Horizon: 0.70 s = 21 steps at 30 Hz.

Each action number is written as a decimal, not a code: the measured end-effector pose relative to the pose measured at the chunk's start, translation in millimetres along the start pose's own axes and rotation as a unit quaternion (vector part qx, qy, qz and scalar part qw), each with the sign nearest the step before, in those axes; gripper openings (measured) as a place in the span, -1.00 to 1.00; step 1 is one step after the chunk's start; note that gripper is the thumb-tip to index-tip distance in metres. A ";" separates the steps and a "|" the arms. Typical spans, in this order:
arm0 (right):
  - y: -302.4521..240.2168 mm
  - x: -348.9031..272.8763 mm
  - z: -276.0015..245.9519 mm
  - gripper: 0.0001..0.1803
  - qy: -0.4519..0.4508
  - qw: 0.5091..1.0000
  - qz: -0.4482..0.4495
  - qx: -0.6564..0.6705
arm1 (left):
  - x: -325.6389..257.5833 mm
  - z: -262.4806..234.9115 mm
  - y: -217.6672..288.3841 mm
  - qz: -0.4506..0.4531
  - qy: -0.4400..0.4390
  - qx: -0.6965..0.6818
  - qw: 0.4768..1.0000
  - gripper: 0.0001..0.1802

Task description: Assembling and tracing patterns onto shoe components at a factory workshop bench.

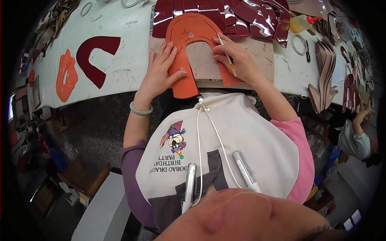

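A U-shaped orange template [179,30] with slots cut along its curve lies on a beige board [261,60] at the table's front edge. Its left leg juts out past the edge. My left hand [161,74] rests flat on that leg, fingers spread, holding nothing. Over the right leg, my right hand [241,60] grips a slim white pen [232,66] with a yellowish end. The pen slants across the template, with its far end at the outer curve. Whether the tip touches the surface is too small to tell.
Glossy dark-red pieces [193,9] overlap behind the board. To the left lie a dark-red curved piece [83,56] and an orange template [66,78]. A yellow bottle with red nozzle [299,24], a tape ring [298,44] and stacked beige pieces [325,68] are right. Another person [354,138] is at far right.
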State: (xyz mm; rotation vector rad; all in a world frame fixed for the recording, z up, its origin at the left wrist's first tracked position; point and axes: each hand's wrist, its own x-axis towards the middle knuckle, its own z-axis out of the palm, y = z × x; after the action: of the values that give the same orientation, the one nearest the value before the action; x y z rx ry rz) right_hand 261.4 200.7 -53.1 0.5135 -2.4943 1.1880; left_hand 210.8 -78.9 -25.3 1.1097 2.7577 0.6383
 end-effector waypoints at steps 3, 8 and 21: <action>-1.4 10.0 -4.5 -0.77 0.015 1.000 0.003 0.015 | 1.1 0.7 -1.1 -0.002 -0.010 -0.006 1.000 -0.20; -14.3 51.5 -6.1 -0.80 0.028 0.987 0.099 0.122 | 0.8 4.7 -2.1 -0.001 -0.005 -0.004 1.000 -0.19; 6.7 80.8 34.1 -0.81 0.015 0.999 -0.019 -0.041 | 3.2 9.4 -0.5 0.006 0.036 -0.018 0.999 -0.20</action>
State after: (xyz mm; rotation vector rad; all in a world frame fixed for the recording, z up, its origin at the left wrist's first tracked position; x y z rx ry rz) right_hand 182.5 163.3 -42.6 0.5149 -2.4854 1.0655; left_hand 210.4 -73.9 -33.8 1.1184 2.7892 0.7389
